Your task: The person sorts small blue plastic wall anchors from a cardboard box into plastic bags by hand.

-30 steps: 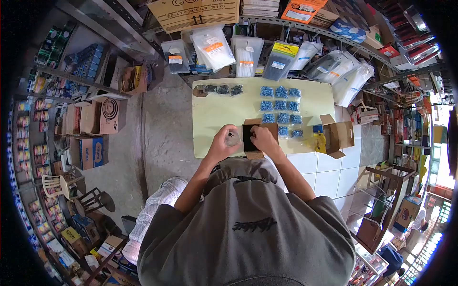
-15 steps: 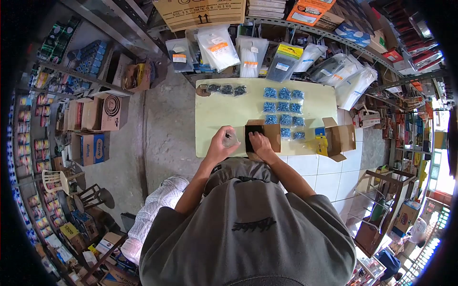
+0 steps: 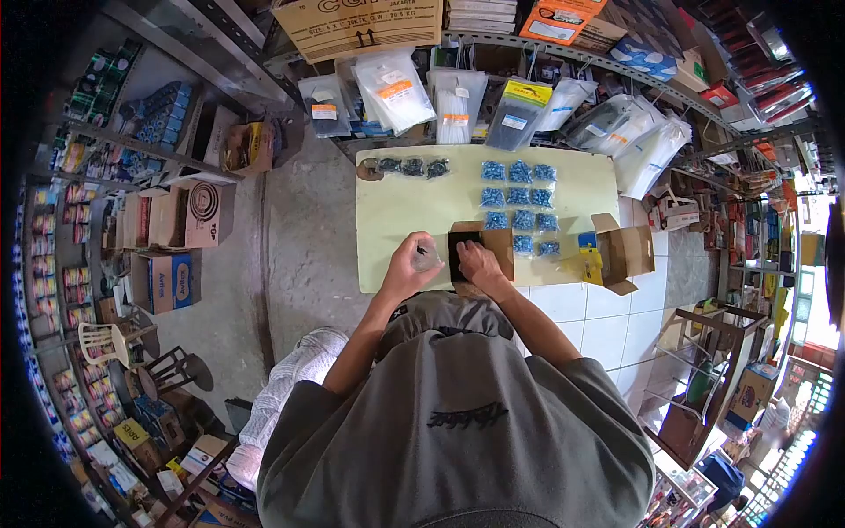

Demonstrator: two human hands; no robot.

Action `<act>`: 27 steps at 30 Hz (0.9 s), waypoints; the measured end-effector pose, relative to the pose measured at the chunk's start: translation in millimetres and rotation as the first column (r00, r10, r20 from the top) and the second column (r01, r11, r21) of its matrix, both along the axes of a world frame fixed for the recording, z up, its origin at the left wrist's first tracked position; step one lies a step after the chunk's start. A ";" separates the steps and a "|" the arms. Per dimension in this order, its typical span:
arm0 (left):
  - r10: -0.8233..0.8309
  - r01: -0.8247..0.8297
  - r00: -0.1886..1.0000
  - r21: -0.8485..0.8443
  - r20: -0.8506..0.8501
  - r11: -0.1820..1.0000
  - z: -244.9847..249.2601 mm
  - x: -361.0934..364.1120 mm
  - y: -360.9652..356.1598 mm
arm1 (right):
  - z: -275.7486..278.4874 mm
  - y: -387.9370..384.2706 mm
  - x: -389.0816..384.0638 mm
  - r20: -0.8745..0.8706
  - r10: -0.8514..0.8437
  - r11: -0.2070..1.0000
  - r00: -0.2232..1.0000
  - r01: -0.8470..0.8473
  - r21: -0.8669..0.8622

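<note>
My left hand [image 3: 412,264] is closed round a clear plastic bag [image 3: 424,256] with a few dark pieces in it, over the table's front edge. Beside it, my right hand [image 3: 476,262] reaches into an open cardboard box [image 3: 498,250] with a dark inside; the fingertips are hidden there. Several bags of blue pieces [image 3: 520,196] lie in rows behind the box. Small bags of black pieces [image 3: 413,166] lie at the back left of the pale table [image 3: 405,208], beside a brown round object [image 3: 369,169].
An open cardboard box [image 3: 623,253] with a yellow packet [image 3: 591,257] stands at the table's right end. Plastic packs [image 3: 455,101] hang from the shelf behind. Stools [image 3: 176,371] and shelving stand left. A metal-framed stand [image 3: 704,387] is at the right, with a person [image 3: 720,480] beyond.
The camera view has shifted slightly. My right hand has moved a little within the box opening, while my left hand still holds the clear bag in about the same place.
</note>
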State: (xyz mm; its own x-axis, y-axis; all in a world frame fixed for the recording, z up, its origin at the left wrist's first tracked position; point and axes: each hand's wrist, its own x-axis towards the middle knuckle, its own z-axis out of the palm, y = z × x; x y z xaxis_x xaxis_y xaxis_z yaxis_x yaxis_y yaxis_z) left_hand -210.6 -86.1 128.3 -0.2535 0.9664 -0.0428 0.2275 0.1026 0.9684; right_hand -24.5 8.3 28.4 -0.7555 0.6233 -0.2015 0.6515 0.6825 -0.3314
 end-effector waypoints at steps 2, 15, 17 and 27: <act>0.010 -0.010 1.000 0.007 0.017 1.000 -0.9 0.0 -1.1 | 11.0 2.3 7.5 -0.183 -0.048 0.997 0.982 0.036 -0.072; 0.004 -0.003 0.997 -0.014 0.080 1.000 -9.8 7.6 5.2 | -4.7 -2.5 5.6 -0.095 -0.049 0.999 0.994 0.048 -0.015; 0.013 -0.011 0.997 -0.018 0.079 1.000 -8.0 6.7 5.5 | -4.0 -2.4 5.7 -0.070 -0.030 0.999 0.997 0.028 -0.022; 0.045 -0.045 0.997 0.004 0.069 0.999 -7.4 1.3 -1.8 | -42.1 -1.7 13.7 -0.400 -0.129 0.992 0.907 0.117 -0.054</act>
State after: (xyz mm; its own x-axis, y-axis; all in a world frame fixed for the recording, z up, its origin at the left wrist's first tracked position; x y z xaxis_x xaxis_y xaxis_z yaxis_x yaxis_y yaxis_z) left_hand -209.3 -87.9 120.9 -0.2932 0.9544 -0.0565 0.1558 0.1060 0.9821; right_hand -10.8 6.6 -13.7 -0.6941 0.7149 0.0842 0.5370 0.5921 -0.6008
